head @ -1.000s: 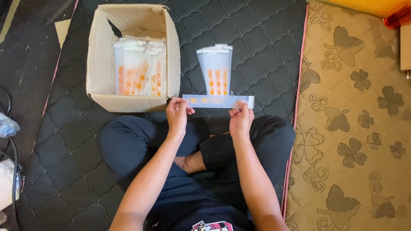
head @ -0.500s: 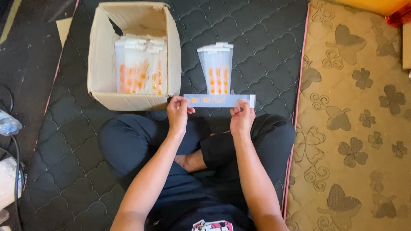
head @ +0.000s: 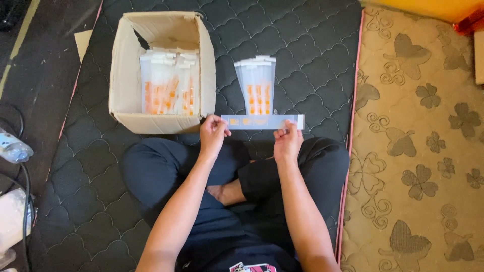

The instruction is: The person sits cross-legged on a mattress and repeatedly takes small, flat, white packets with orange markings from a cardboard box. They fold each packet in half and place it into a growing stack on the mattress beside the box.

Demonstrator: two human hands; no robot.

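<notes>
Near the middle of the frame, the left hand and the right hand hold one long pale strip packet between them, each hand pinched on one end, so the hands stay apart by the length of the strip. Compared with the pictures from a moment before, almost nothing has changed: the strip keeps the same level position just above the crossed legs, and both hands keep their grip, so the handling seems paused at this point. Just above the strip, a small stack of clear packets with orange print lies on the dark quilted mat. At the upper left, an open cardboard box holds more packets of the same kind, standing in a row.
</notes>
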